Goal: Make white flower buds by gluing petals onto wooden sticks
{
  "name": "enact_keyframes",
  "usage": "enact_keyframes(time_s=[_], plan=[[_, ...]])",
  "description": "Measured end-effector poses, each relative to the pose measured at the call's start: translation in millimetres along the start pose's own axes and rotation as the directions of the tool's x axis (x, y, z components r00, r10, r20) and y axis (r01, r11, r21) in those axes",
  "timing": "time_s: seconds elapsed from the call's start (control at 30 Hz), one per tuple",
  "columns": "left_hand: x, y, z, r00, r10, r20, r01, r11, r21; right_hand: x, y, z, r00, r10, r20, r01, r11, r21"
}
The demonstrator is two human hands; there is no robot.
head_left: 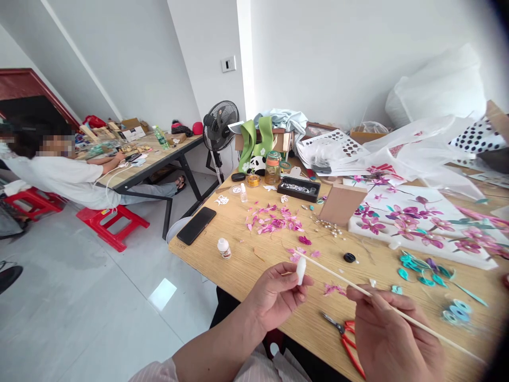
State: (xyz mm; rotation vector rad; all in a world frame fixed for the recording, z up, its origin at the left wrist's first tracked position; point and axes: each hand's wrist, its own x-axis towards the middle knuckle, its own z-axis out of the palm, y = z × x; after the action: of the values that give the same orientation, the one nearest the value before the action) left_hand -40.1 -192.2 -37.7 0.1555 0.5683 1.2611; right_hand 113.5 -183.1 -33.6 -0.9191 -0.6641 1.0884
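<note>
White walls (338, 48), plain, with a light switch plate (228, 64) above the black pedestal fan (220, 127). Sloped white ceiling section left of the fan, above a dark red frame (27, 85). Pale grey tiled floor (79, 297), glossy, with a bright square reflection below and left of the fan. Long wooden desk (254, 260) right of the fan, light-toned. Second wooden desk (159, 156) on black legs left of the fan, cluttered, with a seated person (63, 178) at it. Red plastic stools (113, 225) on the floor left of the fan. Even daylight throughout.
</note>
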Motion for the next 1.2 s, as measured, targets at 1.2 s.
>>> enact_keyframes(time_s=[1.2], plan=[[-0.7, -2.8, -1.0, 1.0, 0.008, 0.019, -0.008, 1.0, 0.016, -1.1, 0.5, 2.5, 1.0, -0.003, -0.003, 0.003, 1.0, 0.011]])
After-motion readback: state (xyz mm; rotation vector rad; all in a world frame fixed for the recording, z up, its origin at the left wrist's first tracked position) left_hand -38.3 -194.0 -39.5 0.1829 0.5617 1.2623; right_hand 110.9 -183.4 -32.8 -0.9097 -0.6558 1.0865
